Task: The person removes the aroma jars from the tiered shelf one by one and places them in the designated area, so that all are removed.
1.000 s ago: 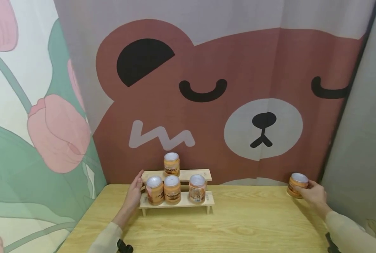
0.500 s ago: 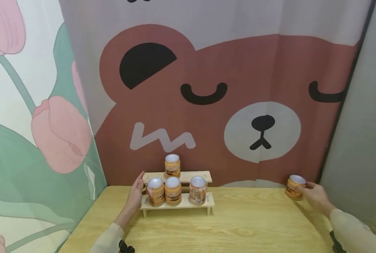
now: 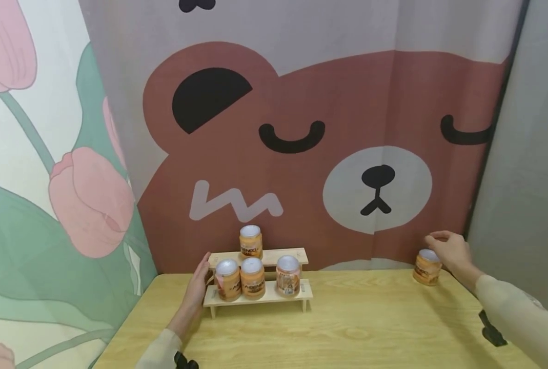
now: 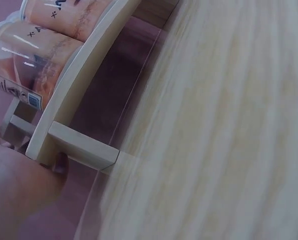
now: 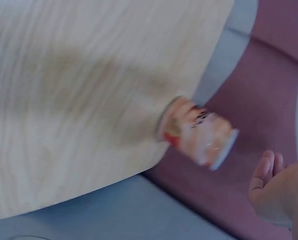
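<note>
A two-step wooden rack (image 3: 270, 293) stands on the table. On its upper step is one orange jar (image 3: 251, 243) with a whitish lid; several more, such as a jar (image 3: 253, 279) with dark lettering, line the lower step. My left hand (image 3: 195, 288) holds the rack's left end, fingers reaching up to the upper step. In the left wrist view its thumb (image 4: 62, 163) tucks under the lower shelf. Far right, a lone orange jar (image 3: 427, 267) stands upright at the table's back edge. My right hand (image 3: 453, 252) is apart from it, just above and to its right, fingers loosely bent and holding nothing.
The light wood table (image 3: 347, 323) ends close behind the lone jar. A bear-printed curtain (image 3: 301, 195) hangs at the back, a tulip-printed one (image 3: 89, 205) on the left, and a grey one (image 3: 518, 195) on the right.
My right hand has let go of the lone jar and lifted up above it. That jar stays at the table's back right edge. The left hand keeps its place at the rack.
</note>
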Demonstrator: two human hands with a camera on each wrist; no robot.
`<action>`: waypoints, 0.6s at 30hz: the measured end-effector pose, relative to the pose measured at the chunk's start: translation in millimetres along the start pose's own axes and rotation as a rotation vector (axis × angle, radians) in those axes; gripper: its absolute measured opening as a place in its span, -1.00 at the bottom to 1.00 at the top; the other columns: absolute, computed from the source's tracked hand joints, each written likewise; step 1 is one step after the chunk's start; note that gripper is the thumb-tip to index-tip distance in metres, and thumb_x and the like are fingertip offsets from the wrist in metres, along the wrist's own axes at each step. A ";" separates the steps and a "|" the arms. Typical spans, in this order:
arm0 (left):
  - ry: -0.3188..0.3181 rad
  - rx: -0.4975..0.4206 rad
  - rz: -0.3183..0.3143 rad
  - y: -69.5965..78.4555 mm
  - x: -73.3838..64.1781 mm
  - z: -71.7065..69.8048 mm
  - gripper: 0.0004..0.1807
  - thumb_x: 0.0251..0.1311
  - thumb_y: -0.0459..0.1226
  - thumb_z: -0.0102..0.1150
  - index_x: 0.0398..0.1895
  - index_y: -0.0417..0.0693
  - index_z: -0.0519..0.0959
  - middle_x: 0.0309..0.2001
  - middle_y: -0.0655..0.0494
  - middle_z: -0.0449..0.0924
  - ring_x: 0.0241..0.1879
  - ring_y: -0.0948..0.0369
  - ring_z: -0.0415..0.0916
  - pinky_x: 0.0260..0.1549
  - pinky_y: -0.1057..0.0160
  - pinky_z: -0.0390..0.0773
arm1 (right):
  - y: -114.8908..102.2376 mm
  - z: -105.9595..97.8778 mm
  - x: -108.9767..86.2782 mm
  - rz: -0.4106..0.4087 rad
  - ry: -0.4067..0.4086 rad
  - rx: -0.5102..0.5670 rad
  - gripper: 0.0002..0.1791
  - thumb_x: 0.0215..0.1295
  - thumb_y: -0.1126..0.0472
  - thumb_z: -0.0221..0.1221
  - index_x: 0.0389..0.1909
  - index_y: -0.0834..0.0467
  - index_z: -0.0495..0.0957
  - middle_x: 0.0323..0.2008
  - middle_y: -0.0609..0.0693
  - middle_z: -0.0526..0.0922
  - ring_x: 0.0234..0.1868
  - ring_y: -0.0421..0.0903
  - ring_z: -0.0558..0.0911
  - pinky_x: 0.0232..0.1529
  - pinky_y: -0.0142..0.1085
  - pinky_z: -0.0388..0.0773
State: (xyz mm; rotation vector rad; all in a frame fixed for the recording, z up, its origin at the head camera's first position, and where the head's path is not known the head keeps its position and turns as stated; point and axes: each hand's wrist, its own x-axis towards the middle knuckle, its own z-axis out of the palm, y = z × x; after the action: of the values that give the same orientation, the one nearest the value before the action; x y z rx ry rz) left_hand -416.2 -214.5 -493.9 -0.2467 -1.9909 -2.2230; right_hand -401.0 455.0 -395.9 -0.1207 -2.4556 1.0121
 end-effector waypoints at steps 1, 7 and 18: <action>0.004 -0.008 -0.014 -0.5 0.9 0.2 -0.32 0.64 0.06 -0.27 0.68 0.12 -0.08 0.62 -0.12 -0.21 0.53 -0.21 -0.19 0.43 -0.23 -0.12 | -6.3 0.5 1.2 -0.015 -0.006 0.008 -0.33 0.53 -0.13 0.05 0.22 0.45 0.50 -0.01 0.38 0.66 -0.11 0.22 0.68 -0.28 -0.05 0.61; 0.023 0.011 -0.031 -7.7 1.5 -2.5 -0.28 0.60 0.08 -0.15 0.68 0.17 -0.06 0.59 -0.17 -0.09 0.53 -0.17 -0.14 0.43 -0.24 -0.09 | -46.5 12.1 3.6 -0.037 -0.047 0.074 -0.33 0.53 -0.16 0.03 0.27 0.37 0.49 -0.05 0.26 0.72 -0.19 -0.02 0.73 -0.16 -0.11 0.58; 0.024 0.139 -0.005 6.0 -9.8 5.5 -0.31 0.61 0.07 -0.25 0.68 0.22 -0.09 0.37 -0.25 0.26 0.54 -0.17 -0.16 0.41 -0.29 -0.08 | -106.5 32.7 3.3 -0.135 -0.100 0.161 -0.40 0.53 -0.09 0.07 0.29 0.32 0.48 -0.01 0.26 0.70 -0.28 -0.26 0.72 -0.14 -0.32 0.55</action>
State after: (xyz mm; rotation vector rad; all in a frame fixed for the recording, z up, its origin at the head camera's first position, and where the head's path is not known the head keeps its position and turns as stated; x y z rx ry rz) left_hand -405.2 -209.7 -489.6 -0.1974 -2.1239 -2.0688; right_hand -408.6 357.8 -341.8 0.1496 -2.4213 1.1751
